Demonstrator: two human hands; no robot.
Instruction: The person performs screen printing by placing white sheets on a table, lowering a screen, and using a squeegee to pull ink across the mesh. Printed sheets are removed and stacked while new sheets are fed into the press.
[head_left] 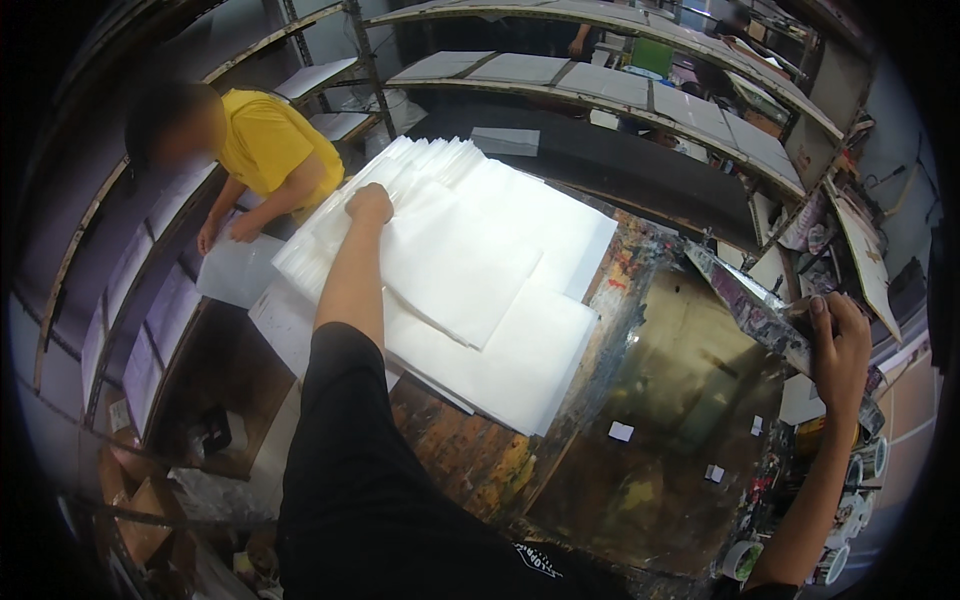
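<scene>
My left hand (370, 203) is closed at the upper left edge of a white sheet (460, 265), which lies askew over a tall, fanned stack of white sheets (540, 215). The fingertips are partly hidden, but they seem to pinch that sheet. On the right, my right hand (843, 345) grips the near end of a paint-stained screen printing frame (745, 305), thumb on top. The frame is tilted up, seen nearly edge-on. Left of it lies a stained, glossy printing board (670, 390) with several small white tabs (620, 431) on it.
A person in a yellow shirt (265, 140) stands at the left, handling a translucent sheet (240, 270). Racks (600, 85) holding white sheets line the back and left. Cans (855, 470) crowd the right edge; an open cardboard box (145, 515) sits lower left.
</scene>
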